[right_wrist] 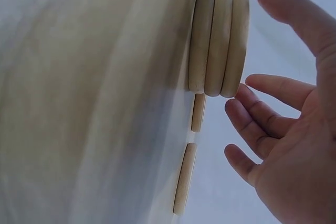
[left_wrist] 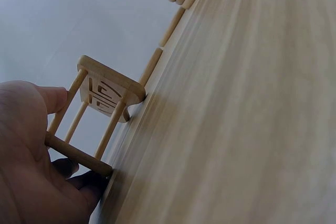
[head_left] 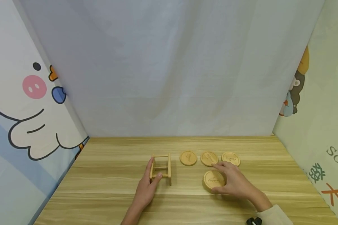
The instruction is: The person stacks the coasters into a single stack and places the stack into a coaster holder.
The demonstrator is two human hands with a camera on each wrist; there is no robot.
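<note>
A small pale wooden rack (head_left: pixel 170 168) is being gripped by the left hand (head_left: pixel 146 189), its thumb and fingers being closed about one side. The rack is being held slightly left of the middle of the worktop (head_left: pixel 101 193), nearer the far edge than the near. Two side panels are being joined by slim round rods; in the left wrist view, the panel facing away from the palm is being pierced by a curving cut-out pattern.

To the right, a stack of three round wooden coasters (head_left: pixel 213 179) is being flanked by the right hand (head_left: pixel 235 181), its thumb and fingers being spread wide around the rim; whether the rim is being touched cannot be told. The stacked discs are being seen as thick, smooth-edged and not quite flush, the top one being marked with engraved lettering.

Toward the far edge, a row is being formed by a left coaster (head_left: pixel 188 158), a middle coaster (head_left: pixel 209 158) and a right coaster (head_left: pixel 231 158), all being laid flat. Part of the stack's right rim is being hidden by the right hand. The engravings are being rendered too small to be read surely, and the worktop's near edge is being cut off.
</note>
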